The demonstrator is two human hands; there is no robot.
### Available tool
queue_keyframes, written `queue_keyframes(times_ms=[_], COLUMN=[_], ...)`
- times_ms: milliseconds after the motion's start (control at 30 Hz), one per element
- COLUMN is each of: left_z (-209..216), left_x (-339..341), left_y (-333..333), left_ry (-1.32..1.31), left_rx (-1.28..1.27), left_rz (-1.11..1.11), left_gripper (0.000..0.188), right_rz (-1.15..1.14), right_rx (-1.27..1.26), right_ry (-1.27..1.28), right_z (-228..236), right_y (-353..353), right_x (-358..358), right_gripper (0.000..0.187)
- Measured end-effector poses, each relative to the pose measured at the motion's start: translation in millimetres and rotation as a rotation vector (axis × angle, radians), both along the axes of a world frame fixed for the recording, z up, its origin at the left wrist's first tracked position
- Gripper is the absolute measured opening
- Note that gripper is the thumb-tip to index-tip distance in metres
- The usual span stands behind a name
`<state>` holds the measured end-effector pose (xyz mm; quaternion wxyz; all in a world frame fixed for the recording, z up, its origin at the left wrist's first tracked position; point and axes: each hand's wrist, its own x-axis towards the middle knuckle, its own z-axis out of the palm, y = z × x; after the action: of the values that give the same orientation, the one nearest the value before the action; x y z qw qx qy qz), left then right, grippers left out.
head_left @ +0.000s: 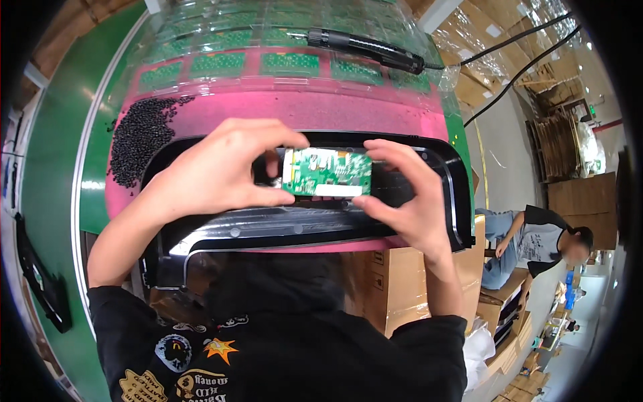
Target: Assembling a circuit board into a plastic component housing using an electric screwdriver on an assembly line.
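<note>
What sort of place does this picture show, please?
Probably an electronics assembly workshop: the held circuit board, rows of green boards and a corded screwdriver suggest it.

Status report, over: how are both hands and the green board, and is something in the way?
Left hand, right hand: gripping opposite ends of green board. Board over black plastic housing, contact unclear. Nothing seen blocking; black screwdriver farther off.

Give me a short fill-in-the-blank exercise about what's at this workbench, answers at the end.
1. The left hand and right hand hold a ____ circuit board.
2. The heap of small black pieces lies on the picture's ____ side.
3. The mat under the black housing is coloured ____.
Answers: green; left; pink.
</note>
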<state>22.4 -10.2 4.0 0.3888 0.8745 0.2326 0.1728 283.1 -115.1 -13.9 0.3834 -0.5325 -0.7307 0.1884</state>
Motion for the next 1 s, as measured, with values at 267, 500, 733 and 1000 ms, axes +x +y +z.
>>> queue_keyframes(times_ms=[267, 500, 733, 1000], left_z=[-21.0, -22.5, -19.3, -11.1], left_x=[8.0, 10.8, 10.0, -0.5], left_y=[-6.9, -5.7, -6.0, -8.0], left_ry=[0.260, 0.277, 0.286, 0.262], left_rx=[0.131, 0.073, 0.049, 0.116], left_rz=[-0.034, -0.014, -0.007, -0.001], left_gripper=[0.053, 0.055, 0.056, 0.052], right_rz=[0.023, -0.002, 0.024, -0.004], right_rx=[-0.173, -0.190, -0.188, -0.203], right_ry=[-0.109, -0.110, -0.136, -0.146], right_z=[-23.5, -25.3, -23.0, -15.6], right_y=[2.8, 3.2, 4.9, 4.1], right_x=[6.9, 6.1, 4.4, 0.1], right_gripper=[0.049, 0.050, 0.049, 0.062])
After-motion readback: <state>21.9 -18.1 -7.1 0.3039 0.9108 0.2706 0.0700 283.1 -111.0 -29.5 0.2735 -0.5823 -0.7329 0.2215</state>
